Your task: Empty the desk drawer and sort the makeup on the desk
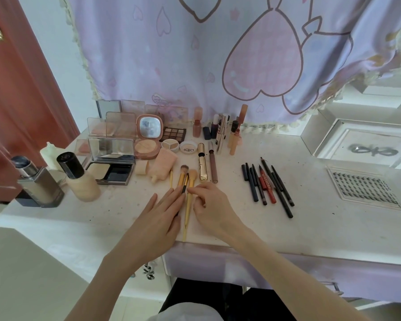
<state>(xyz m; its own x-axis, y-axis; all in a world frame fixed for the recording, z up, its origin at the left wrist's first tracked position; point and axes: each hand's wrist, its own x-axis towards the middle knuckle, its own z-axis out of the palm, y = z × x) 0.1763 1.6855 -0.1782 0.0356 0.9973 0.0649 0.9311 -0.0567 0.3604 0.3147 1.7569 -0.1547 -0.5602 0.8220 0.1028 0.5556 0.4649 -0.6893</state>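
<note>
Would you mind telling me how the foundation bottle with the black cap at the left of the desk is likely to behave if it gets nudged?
The foundation bottle stands upright and looks mostly full of beige liquid, so it is probably heavy for its size. Its tall black cap may make it tip under a high push. It looks like glass, likely slippery and breakable, and it stands near the desk edge.

Left hand (159, 218) flat on brushes (186, 179), right hand (212, 206) pinching one, white desk (310, 228)

Bright, even daylight, soft faint shadows, washed-out glare on the white desk top (310, 228), wide-angle bending at edges, slightly soft focus.
</note>
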